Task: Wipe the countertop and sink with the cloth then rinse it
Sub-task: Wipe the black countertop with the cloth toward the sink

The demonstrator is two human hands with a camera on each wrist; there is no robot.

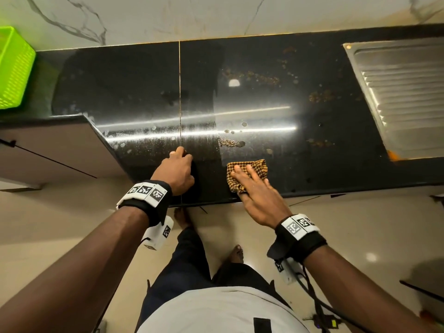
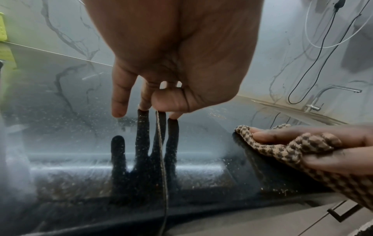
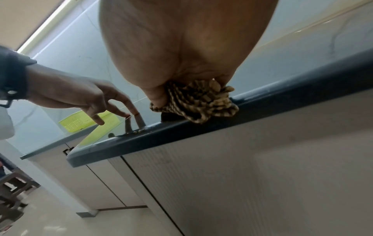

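Where pressed flat, checkered brown cloth [image 1: 247, 174]

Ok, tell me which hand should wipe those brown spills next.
Right. The right hand already presses the cloth just below the spills; the left hand only props fingertips on the countertop.

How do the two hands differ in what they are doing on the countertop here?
The right hand lies with fingers spread flat on the checked cloth, pressing it down near the front edge; the left hand holds nothing. The left hand is arched, with only fingertips touching the dark countertop, while the right lies low. Both rest on the countertop and wear wrist bands.
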